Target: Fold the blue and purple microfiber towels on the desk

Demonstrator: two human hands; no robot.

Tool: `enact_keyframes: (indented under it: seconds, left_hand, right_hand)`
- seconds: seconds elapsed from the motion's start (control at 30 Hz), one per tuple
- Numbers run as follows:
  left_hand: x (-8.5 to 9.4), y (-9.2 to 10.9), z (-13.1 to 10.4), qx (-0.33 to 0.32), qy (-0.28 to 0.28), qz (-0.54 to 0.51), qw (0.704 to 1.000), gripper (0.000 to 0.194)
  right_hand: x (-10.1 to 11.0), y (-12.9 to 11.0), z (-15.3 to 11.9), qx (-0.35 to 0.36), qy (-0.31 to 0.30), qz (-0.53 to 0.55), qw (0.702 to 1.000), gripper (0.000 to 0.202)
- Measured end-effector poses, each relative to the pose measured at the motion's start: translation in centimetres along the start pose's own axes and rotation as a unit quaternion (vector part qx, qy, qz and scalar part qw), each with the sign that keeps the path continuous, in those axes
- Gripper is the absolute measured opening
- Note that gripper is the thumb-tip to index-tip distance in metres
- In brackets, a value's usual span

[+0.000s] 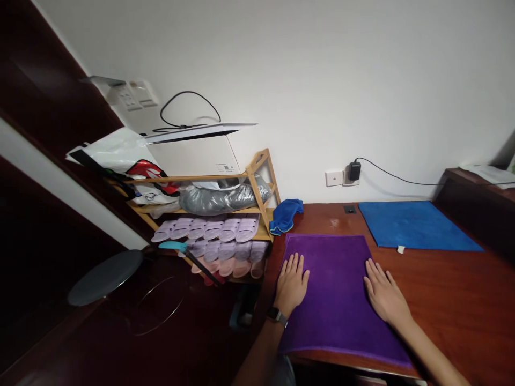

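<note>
A purple towel (pixel 333 300) lies spread out flat on the brown wooden desk (pixel 454 300), its near edge at the desk's front edge. My left hand (pixel 292 287), with a watch (pixel 277 316) on the wrist, rests flat on the towel's left side, fingers pointing away from me. On the towel's right edge lies my right hand (pixel 385 294), palm down with the fingers stretched out. Neither hand grips anything. Beyond them, a blue towel (pixel 418 225) with a small white tag lies flat, and a crumpled blue cloth (pixel 286 214) sits at the far left corner.
Left of the desk stands a wooden rack (pixel 261 187) with several lilac and pink slippers (pixel 227 228), a white box (pixel 197 155) and a plastic bag (pixel 116 153). A round stool (pixel 107 276) is further left. A black adapter (pixel 354 171) is plugged into the wall, its cable running right.
</note>
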State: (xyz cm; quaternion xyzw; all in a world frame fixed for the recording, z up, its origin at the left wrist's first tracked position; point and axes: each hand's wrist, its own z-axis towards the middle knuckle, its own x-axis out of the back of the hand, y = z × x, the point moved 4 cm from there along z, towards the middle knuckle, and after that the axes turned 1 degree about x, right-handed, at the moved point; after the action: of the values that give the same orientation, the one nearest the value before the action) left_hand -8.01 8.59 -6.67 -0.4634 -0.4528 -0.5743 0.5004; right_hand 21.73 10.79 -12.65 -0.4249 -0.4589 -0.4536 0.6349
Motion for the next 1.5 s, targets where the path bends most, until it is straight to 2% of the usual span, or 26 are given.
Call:
enact_keyframes:
  seconds: [0.1,0.27,0.33,0.37,0.43,0.5,0.63,0.7,0.77,0.87,1.1,1.2,1.27,1.33,1.37,1.5]
  left_hand:
    - [0.1,3.6,0.3,-0.019,0.013,-0.031,0.999,0.056]
    - [-1.0,13.7,0.9,-0.117,0.021,-0.105,0.987,0.058]
    - [-1.3,15.6,1.0,-0.127,0.012,-0.121,0.985,0.059]
    - [-1.3,15.7,1.0,-0.126,0.009,-0.125,0.984,0.059]
    - [-1.2,13.8,0.6,-0.117,0.009,-0.123,0.985,0.058]
    - [-0.8,9.9,-0.4,-0.093,0.019,-0.104,0.99,0.056]
    - [-0.3,0.6,-2.9,-0.035,0.041,-0.036,0.998,0.055]
    - [-0.2,-2.3,-3.9,-0.017,0.052,-0.015,0.998,0.054]
    - [-0.3,-3.5,-4.5,-0.007,0.058,-0.007,0.998,0.054]
    - [-0.5,-3.3,-4.6,0.0,0.062,-0.007,0.998,0.055]
    - [-0.6,-3.0,-4.4,-0.011,0.065,-0.012,0.998,0.055]
    - [-0.2,-3.4,-4.4,-0.015,0.075,-0.006,0.997,0.053]
    - [0.3,-2.9,-4.5,-0.009,0.087,0.003,0.996,0.05]
    - [0.8,-1.0,-4.8,-0.004,0.104,0.005,0.995,0.048]
    - [0.9,0.6,-4.9,-0.007,0.11,-0.001,0.994,0.048]
    - [0.9,9.7,-5.5,-0.074,0.089,-0.071,0.991,0.051]
  right_hand:
    - [-0.2,0.0,-0.1,0.003,0.02,0.006,1.0,0.07]
    - [-0.5,0.3,-0.1,0.015,0.035,0.008,0.999,0.069]
    - [-0.5,0.3,0.0,0.018,0.036,0.011,0.999,0.069]
    - [-0.4,0.4,0.0,0.017,0.036,0.011,0.999,0.069]
    - [-0.2,0.4,-0.1,0.011,0.033,0.011,0.999,0.069]
    - [-0.1,0.3,-0.1,0.005,0.026,0.012,1.0,0.07]
    - [0.1,0.2,-0.1,-0.002,0.016,0.014,1.0,0.07]
    - [0.2,0.2,0.0,-0.001,0.015,0.012,1.0,0.069]
    - [0.3,0.2,0.1,-0.001,0.015,0.008,1.0,0.07]
    - [0.5,0.2,-0.7,-0.008,0.019,-0.003,1.0,0.073]
    - [0.0,-0.5,-5.7,-0.002,0.038,0.007,0.999,0.072]
    - [0.0,-0.9,-6.2,0.0,0.045,0.015,0.999,0.071]
    - [0.1,-1.1,-6.1,0.002,0.051,0.021,0.998,0.069]
    - [0.2,-1.1,-5.9,0.004,0.054,0.025,0.998,0.069]
    - [0.2,-1.1,-5.9,0.005,0.055,0.027,0.998,0.069]
    - [0.2,-1.0,-5.9,0.012,0.059,0.033,0.998,0.069]
